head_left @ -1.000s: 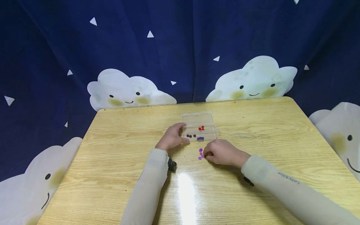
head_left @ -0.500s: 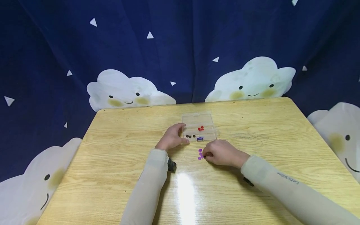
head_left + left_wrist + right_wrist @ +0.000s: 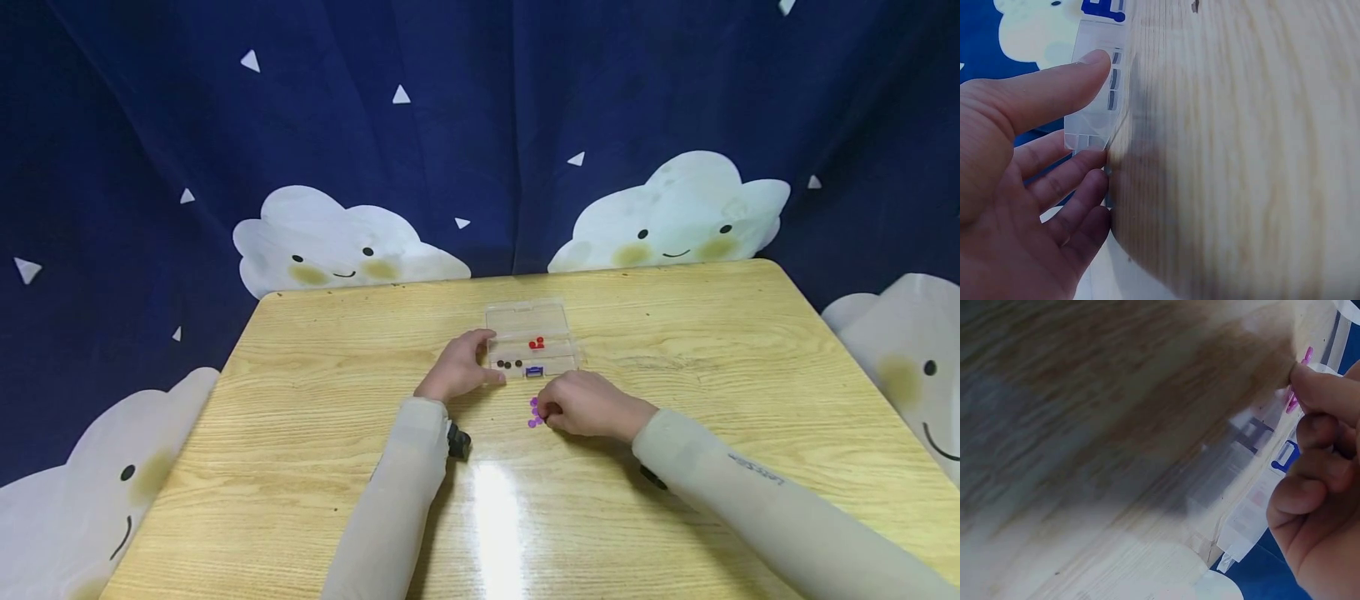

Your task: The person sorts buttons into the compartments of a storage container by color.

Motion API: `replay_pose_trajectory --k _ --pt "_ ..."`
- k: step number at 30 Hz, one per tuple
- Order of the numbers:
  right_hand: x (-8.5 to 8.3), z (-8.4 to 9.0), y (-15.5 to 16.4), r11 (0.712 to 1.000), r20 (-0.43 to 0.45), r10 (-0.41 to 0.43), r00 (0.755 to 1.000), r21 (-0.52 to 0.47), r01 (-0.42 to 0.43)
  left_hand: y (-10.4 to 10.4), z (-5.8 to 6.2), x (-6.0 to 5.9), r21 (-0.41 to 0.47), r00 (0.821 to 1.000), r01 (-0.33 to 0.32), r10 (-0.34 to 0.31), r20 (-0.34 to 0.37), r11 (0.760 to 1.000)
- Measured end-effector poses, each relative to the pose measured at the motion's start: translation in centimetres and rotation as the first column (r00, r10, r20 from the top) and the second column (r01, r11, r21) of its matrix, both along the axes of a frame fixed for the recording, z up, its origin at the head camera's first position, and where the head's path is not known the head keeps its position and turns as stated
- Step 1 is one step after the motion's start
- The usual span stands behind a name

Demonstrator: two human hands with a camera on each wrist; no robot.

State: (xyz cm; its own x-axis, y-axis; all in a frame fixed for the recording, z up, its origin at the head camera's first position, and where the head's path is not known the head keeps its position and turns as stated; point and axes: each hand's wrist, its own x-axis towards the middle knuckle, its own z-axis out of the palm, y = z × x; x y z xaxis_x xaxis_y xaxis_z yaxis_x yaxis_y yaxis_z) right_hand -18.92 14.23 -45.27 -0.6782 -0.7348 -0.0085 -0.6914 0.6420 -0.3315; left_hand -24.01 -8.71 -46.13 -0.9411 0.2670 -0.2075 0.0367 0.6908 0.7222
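Observation:
A clear plastic box point(image 3: 558, 363) with a raised lid and a blue latch point(image 3: 534, 372) lies on the table. Small black buttons point(image 3: 507, 364) sit in its front compartment and red ones point(image 3: 537, 342) behind them. My left hand point(image 3: 459, 365) holds the box's left end, thumb at the front and fingers round the side; in the left wrist view the thumb point(image 3: 1060, 90) lies against the front wall. In front of the box are several small purple buttons point(image 3: 533, 423). Over them my right hand point(image 3: 588, 406) pinches at a small black button, mostly hidden by its fingertips point(image 3: 1302, 376).
The wooden table point(image 3: 315, 467) spreads wide around both hands. Behind it hangs a dark blue curtain point(image 3: 450, 142) with white clouds and triangles. Black camera mounts point(image 3: 458, 442) sit on the wrists.
My right hand has shifted slightly left over the purple buttons, and the black button at its fingertips shows less. My left hand and the box stay in place.

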Motion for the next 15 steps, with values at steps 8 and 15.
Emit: replay_pose_trajectory --k 8,15 --pt "0.07 0.1 -0.19 1.0 0.0 0.005 1.0 0.0 -0.005 0.02 0.05 0.06 0.002 1.0 -0.003 0.003 -0.003 1.0" --pt "0.08 -0.03 -0.06 1.0 -0.011 0.01 1.0 -0.001 -0.01 0.02 -0.03 0.13 0.001 1.0 -0.006 0.006 0.005 1.0"
